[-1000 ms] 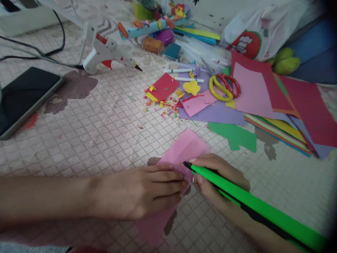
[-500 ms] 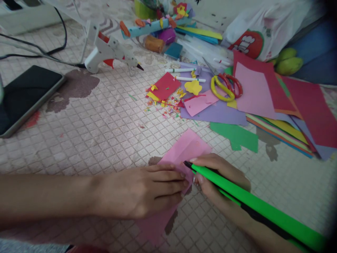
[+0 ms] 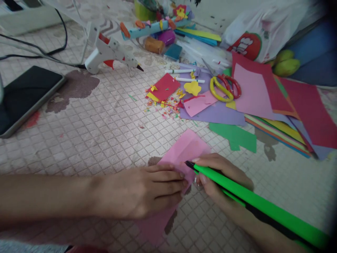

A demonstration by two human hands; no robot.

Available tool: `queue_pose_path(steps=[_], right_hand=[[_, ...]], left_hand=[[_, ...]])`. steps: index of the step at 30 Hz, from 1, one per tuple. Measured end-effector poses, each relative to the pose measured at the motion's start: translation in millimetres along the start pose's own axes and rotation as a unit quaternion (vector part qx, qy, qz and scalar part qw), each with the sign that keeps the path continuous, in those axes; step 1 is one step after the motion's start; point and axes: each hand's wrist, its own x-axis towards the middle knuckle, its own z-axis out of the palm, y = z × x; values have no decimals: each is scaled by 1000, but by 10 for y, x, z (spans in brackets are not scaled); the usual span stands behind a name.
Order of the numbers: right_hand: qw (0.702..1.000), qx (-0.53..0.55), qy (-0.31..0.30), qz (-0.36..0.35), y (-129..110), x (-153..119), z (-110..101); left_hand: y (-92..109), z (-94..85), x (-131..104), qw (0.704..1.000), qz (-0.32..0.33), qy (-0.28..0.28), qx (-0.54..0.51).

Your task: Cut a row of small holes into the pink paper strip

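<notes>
Pressing the pink paper [image 3: 184, 147] flat on the tablecloth [image 3: 105, 140] with an outstretched left hand [image 3: 147, 191] — gripping the green pen [image 3: 237, 190] in the right hand [image 3: 234, 171], pointing it mid-paper — showing no clearly finished line, leaving progress hard to judge.

Before me lies a pale tablecloth [image 3: 105, 140], patterned with thin diamond lines and some brownish flower-like shapes. Behind it is a whitish surface [image 3: 206, 10] with dark marks; I cannot tell if it is the wall. Past the near edge, a speckled grey patch [image 3: 28, 247] is visible. The light is soft and rather dim.
</notes>
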Motion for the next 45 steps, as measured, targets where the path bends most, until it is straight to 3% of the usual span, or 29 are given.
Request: queue_pose_path(steps=[21, 45], right_hand=[[1000, 3, -14, -5, 51, -57, 23], [1000, 7, 15, -9, 30, -58, 43]], left_hand=[[8, -4, 17, 1000, 6, -4, 10], [75, 10, 25, 1000, -28, -4, -9]])
